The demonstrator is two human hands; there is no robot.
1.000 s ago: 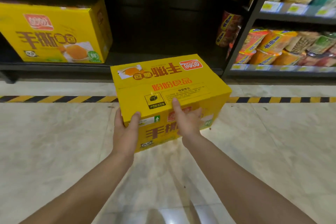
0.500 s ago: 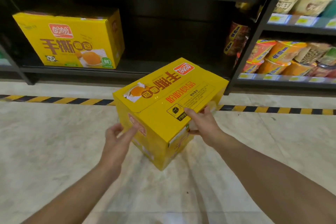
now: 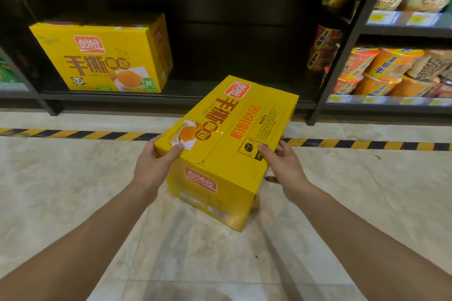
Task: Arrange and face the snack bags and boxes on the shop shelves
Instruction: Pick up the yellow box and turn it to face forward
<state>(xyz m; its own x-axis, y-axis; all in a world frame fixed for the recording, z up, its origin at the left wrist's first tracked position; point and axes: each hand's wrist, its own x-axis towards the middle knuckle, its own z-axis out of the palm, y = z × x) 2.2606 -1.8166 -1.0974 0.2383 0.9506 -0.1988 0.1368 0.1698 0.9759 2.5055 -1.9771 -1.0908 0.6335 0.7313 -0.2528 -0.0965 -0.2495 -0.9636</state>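
I hold a yellow snack box (image 3: 227, 144) in the air above the floor, in front of the black bottom shelf (image 3: 171, 96). It lies tilted, its printed top face up, a short end toward me. My left hand (image 3: 152, 166) grips its near left corner, thumb on the top face. At the near right edge my right hand (image 3: 281, 166) grips it the same way, thumb on top and fingers down the side. A second, identical yellow box (image 3: 105, 56) stands upright on the shelf at the left, front face outward.
The bottom shelf is dark and bare to the right of the standing box. Stacked noodle cups (image 3: 381, 73) fill the neighbouring shelf unit at the right, past a black upright post (image 3: 342, 56). A yellow-black striped tape (image 3: 73, 134) runs along the pale tiled floor.
The box has turned in my hands from broadside to end-on and moved toward the shelf. My left hand shifted to the near left corner, my right hand to the right edge.
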